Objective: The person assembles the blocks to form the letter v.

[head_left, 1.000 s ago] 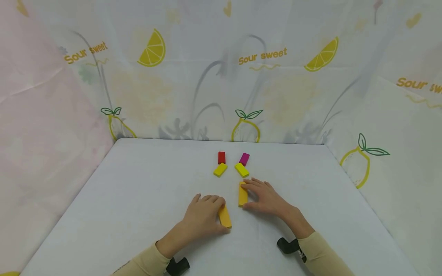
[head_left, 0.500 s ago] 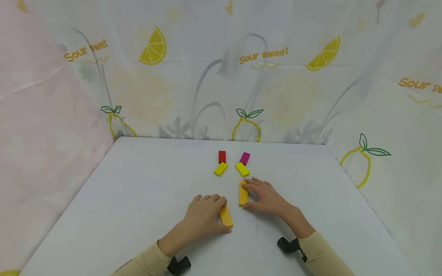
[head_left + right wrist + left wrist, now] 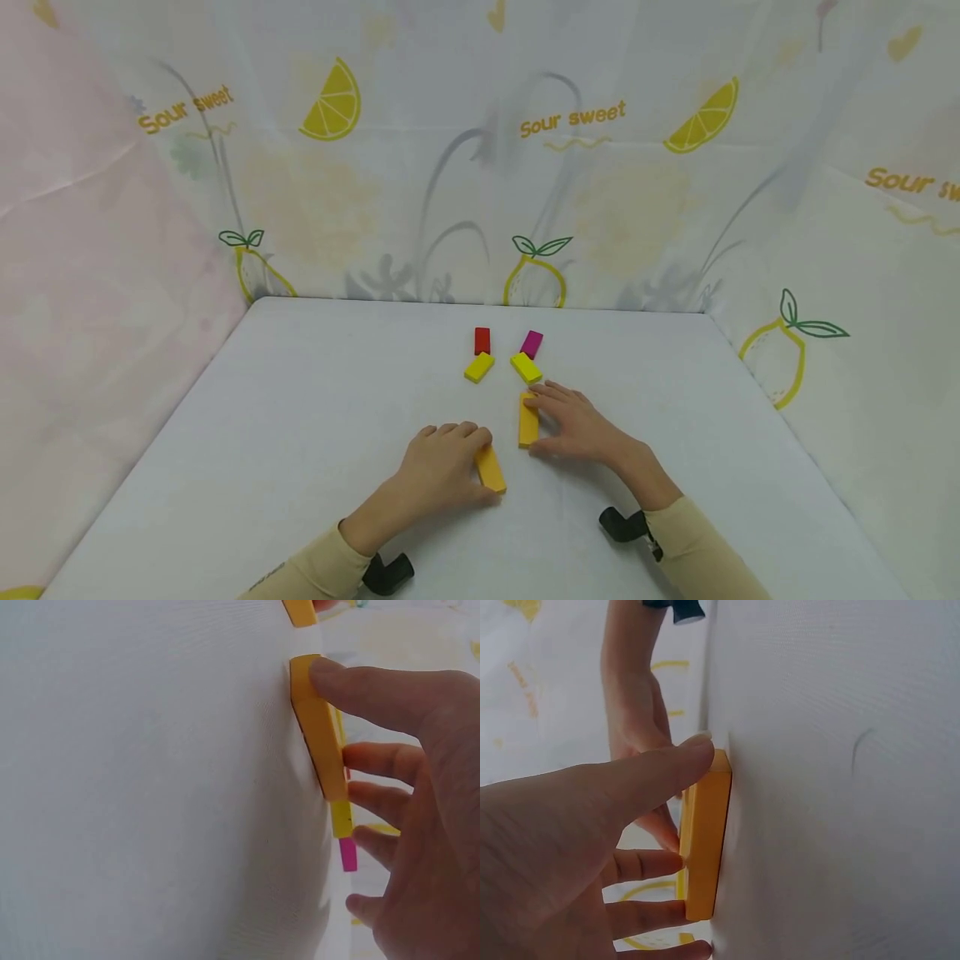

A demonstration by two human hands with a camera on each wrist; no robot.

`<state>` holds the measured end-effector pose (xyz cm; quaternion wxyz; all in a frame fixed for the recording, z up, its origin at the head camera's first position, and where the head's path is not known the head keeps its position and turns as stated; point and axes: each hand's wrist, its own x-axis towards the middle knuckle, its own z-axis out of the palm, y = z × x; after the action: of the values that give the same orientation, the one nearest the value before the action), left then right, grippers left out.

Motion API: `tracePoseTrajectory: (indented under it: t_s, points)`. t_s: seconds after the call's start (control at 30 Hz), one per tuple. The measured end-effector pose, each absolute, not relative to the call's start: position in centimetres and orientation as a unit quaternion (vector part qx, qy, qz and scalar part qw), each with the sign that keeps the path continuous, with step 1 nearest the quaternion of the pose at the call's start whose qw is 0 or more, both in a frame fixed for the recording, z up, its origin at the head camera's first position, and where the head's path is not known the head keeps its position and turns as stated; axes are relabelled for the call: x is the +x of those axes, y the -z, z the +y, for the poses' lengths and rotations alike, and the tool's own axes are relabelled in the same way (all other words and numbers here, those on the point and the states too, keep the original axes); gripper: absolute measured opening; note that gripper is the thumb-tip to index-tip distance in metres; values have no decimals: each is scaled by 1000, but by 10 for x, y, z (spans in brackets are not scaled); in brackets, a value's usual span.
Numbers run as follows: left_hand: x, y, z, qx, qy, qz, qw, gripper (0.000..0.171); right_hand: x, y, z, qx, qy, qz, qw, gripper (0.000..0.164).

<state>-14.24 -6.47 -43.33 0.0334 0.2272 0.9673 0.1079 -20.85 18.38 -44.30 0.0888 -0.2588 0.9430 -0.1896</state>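
My left hand [image 3: 442, 468] pinches an orange rectangular block [image 3: 491, 469] lying flat on the table, thumb at its near end and fingers at the far end. In the left wrist view, the thumb presses on one end of that block [image 3: 707, 836]. Farther forward and to the right, a second orange block [image 3: 528, 425] lies lengthwise between the thumb and fingers of my right hand [image 3: 581, 427]. The right wrist view shows the right thumb on the near end of this block [image 3: 319, 727]. A gap separates the two orange blocks.
Beyond the hands, a yellow block [image 3: 479, 367] touches a red block [image 3: 482, 341]. To their right, another yellow block [image 3: 527, 367] angles against a magenta block [image 3: 532, 343]. The white table [image 3: 300, 375] ends at a lemon-print cloth backdrop [image 3: 420, 208].
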Motion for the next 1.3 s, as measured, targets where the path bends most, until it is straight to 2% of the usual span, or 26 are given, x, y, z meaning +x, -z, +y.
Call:
tracePoseTrajectory:
  t_s: [0.23, 0.7, 1.3]
  points:
    - [-143, 430, -68, 226, -114, 966, 55, 66, -209, 437, 180, -257, 181, 945, 92, 68]
    - [-147, 427, -69, 231, -108, 965, 59, 59, -204, 437, 180, -262, 184, 946, 45, 61]
    - [-149, 429, -69, 228, -112, 965, 70, 61, -181, 432, 186, -272, 158, 949, 19, 61]
